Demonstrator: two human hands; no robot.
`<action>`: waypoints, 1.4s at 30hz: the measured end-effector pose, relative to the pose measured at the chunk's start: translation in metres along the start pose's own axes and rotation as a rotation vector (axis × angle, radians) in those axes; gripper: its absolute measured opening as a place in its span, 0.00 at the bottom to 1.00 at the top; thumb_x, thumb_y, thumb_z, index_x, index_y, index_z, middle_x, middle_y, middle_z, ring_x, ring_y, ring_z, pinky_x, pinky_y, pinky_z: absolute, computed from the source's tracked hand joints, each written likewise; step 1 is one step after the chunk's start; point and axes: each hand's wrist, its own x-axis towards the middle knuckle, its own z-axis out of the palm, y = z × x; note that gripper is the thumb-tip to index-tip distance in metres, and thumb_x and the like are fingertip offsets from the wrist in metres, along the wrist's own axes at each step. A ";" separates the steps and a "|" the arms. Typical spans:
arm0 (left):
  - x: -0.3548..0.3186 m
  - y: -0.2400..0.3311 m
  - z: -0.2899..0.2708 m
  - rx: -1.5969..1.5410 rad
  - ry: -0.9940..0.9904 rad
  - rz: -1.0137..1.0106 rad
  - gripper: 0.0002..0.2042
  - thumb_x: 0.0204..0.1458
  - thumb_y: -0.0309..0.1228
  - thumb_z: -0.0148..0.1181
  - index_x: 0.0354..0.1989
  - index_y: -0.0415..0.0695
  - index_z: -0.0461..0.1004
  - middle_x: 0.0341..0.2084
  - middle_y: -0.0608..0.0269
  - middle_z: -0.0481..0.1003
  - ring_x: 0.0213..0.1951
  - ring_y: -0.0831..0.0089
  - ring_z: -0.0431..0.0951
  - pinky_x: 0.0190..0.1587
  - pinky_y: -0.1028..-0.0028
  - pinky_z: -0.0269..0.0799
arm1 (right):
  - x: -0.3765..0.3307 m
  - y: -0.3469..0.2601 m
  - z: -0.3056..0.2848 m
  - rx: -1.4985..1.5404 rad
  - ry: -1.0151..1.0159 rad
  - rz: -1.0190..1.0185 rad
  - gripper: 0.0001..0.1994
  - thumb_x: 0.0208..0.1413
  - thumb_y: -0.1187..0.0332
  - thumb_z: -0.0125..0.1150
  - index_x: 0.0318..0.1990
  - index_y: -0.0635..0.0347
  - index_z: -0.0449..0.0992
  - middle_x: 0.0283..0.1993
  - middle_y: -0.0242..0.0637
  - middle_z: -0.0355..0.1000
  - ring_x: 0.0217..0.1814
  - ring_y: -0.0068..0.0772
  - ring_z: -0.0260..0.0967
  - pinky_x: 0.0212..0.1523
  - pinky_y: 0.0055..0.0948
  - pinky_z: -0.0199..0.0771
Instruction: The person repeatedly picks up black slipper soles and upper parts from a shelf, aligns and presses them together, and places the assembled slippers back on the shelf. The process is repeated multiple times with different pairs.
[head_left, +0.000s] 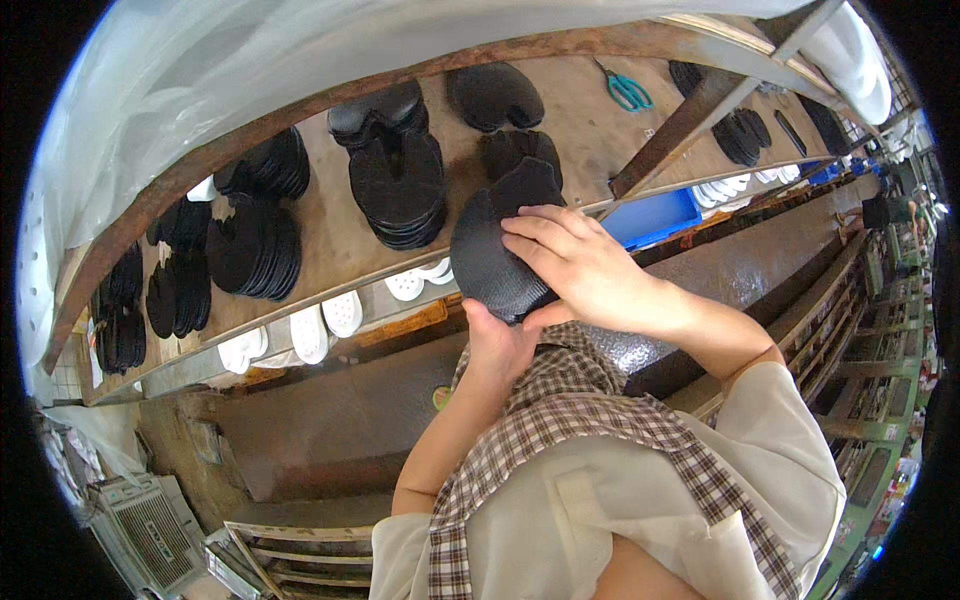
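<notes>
At the far left, a ribbed, boxy air conditioner (152,535) stands below a wooden workbench (330,262). On its brown top, thin notched black cut-outs (257,250) lie in fanned, rounded piles, with smooth white clogs (327,325) lined up beneath. Farther right, another pile (398,190) rises in heart-like layers. At the bench's front edge, the left hand (500,343) sets its thumb against the lower rim of a rounded, fine-grained black piece (488,245); its other fingers are hidden, so I cannot tell how they close. A checked cloth apron (560,395) hangs below. The right hand (590,268) clamps the piece, fingers nearly together across its face, thumb at its lower edge. Beyond lie teal-handled scissors (628,92) and a blue plastic tray (655,217).
</notes>
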 end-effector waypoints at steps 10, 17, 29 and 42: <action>-0.007 0.000 -0.006 -0.143 0.030 0.011 0.33 0.53 0.51 0.49 0.64 0.45 0.55 0.60 0.58 0.61 0.62 0.60 0.62 0.64 0.57 0.57 | -0.001 0.016 -0.007 0.360 0.098 0.033 0.29 0.27 0.60 0.73 0.40 0.63 0.70 0.48 0.45 0.67 0.54 0.49 0.64 0.55 0.44 0.64; -0.030 0.007 -0.020 -0.250 0.235 -0.129 0.27 0.49 0.30 0.52 0.61 0.47 0.59 0.58 0.57 0.65 0.60 0.57 0.65 0.60 0.52 0.62 | 0.018 0.114 -0.025 0.162 0.072 0.141 0.31 0.35 0.59 0.70 0.43 0.73 0.67 0.47 0.57 0.65 0.53 0.58 0.61 0.56 0.40 0.62; -0.059 0.023 -0.031 -0.301 0.325 -0.200 0.31 0.44 0.30 0.56 0.62 0.50 0.59 0.58 0.59 0.64 0.60 0.53 0.64 0.60 0.50 0.62 | 0.025 0.145 0.025 -0.066 -0.214 -0.103 0.40 0.36 0.47 0.69 0.54 0.65 0.66 0.58 0.45 0.63 0.65 0.52 0.55 0.62 0.47 0.55; -0.043 0.033 -0.014 -0.256 0.229 -0.059 0.34 0.45 0.24 0.60 0.63 0.52 0.56 0.56 0.59 0.65 0.58 0.57 0.66 0.59 0.51 0.64 | 0.025 0.118 0.015 0.046 0.061 0.077 0.31 0.43 0.53 0.70 0.49 0.69 0.71 0.56 0.50 0.66 0.62 0.48 0.60 0.61 0.40 0.60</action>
